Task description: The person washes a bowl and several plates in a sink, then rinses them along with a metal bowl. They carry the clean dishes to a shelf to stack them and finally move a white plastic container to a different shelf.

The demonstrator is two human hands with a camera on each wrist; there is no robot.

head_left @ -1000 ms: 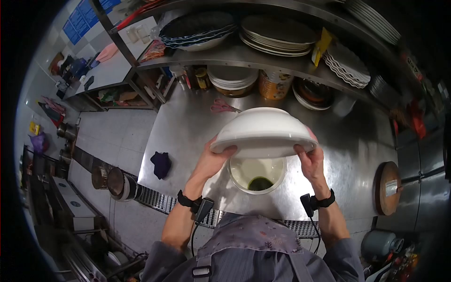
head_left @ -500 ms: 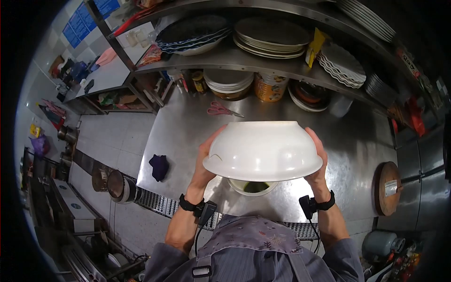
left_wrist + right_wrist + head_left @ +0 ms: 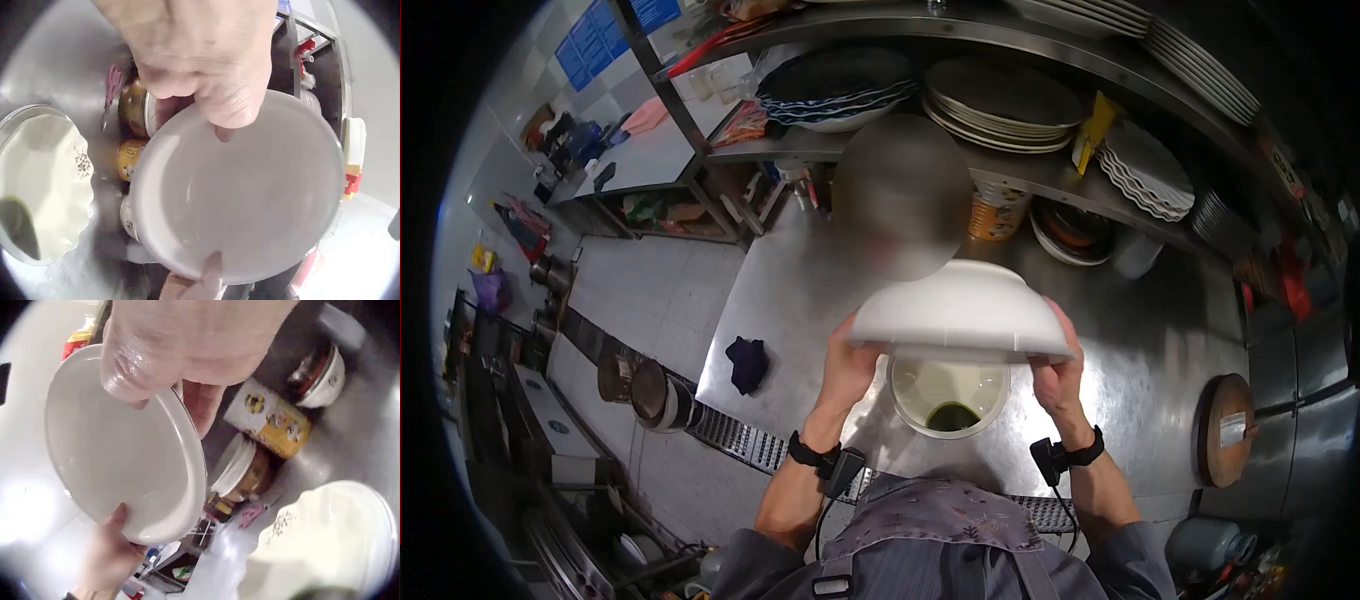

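Both hands hold a large white bowl (image 3: 955,310) tipped on its side above the steel table. My left hand (image 3: 848,370) grips its left rim, thumb on the inner side. On the opposite rim, my right hand (image 3: 1060,365) has the same kind of grip. In the left wrist view the inside of the held bowl (image 3: 244,181) looks bare and white. Below and nearer the body stands a second, cream bowl (image 3: 908,385) with a wavy inner edge and a small flower print. Dark green liquid (image 3: 952,417) pools at its bottom.
Pink scissors (image 3: 113,84) lie on the steel table (image 3: 1140,400); a grey blurred patch hides them in the head view. A dark cloth (image 3: 747,365) lies at left. Stacked plates (image 3: 1000,110) fill the shelf, with a yellow can (image 3: 997,212) beneath. A round wooden board (image 3: 1226,430) stands at right.
Half a second ago the white bowl showed more of its outside and covered most of the cream bowl. Now its rim is higher in view, and the cream bowl with the green liquid shows again.
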